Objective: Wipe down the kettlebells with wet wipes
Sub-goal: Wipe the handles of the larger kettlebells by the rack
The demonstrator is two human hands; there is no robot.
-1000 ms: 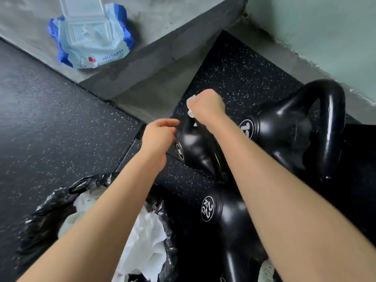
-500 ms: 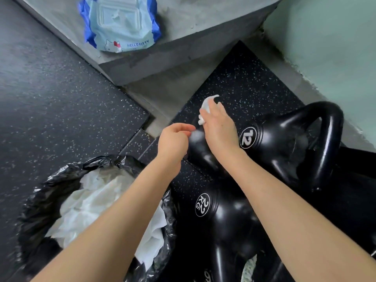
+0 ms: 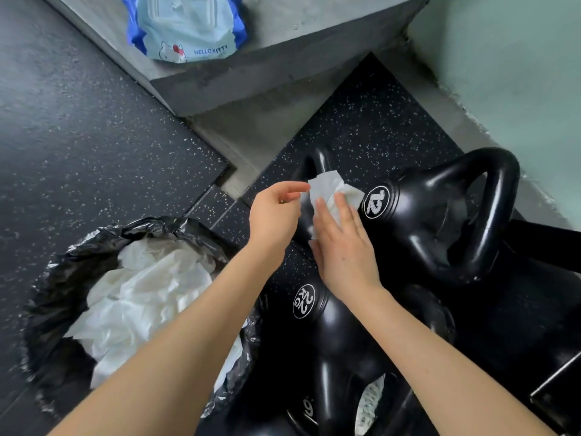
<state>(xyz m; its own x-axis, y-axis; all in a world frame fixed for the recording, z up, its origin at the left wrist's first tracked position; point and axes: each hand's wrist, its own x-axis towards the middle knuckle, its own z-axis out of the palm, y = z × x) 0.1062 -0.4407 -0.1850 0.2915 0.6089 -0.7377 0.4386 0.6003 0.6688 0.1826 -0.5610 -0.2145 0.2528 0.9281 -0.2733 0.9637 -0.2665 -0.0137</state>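
Four kettlebells are showing, all glossy black, crowding the speckled mat (image 3: 377, 121) right of centre. The small kettlebell (image 3: 318, 158) is sitting under the hands at frame centre. The 12 kg kettlebell (image 3: 424, 215) is just right of it and the 22 kg kettlebell (image 3: 333, 325) is below centre. A fourth kettlebell (image 3: 306, 412) is sitting at the bottom edge, its mark too cut off to read.

Two hands are working:
- **Right hand** (image 3: 342, 247): lying flat, fingers straight, pressing one wet wipe (image 3: 327, 187) onto the small kettlebell. The flat palm is likely spreading contact over the curve.
- **Left hand** (image 3: 276, 212): hovering just beside it, fingers loosely curled, gripping nothing as far as I can see. Its forefinger tip is reaching the wipe's upper-left edge, probably steadying or straightening it.

One wipes pack (image 3: 185, 29) is sitting on the concrete step (image 3: 283, 23) at upper left-centre, well apart from the hands, presumably waiting for the next sheet.

One black-bagged bin (image 3: 63, 256) is sitting lower left, just beside the bells, holding a heap of crumpled white wipes. My read is that it's parked close so spent sheets are going straight in.

Something white is showing between the bells at the bottom; can't tell what.
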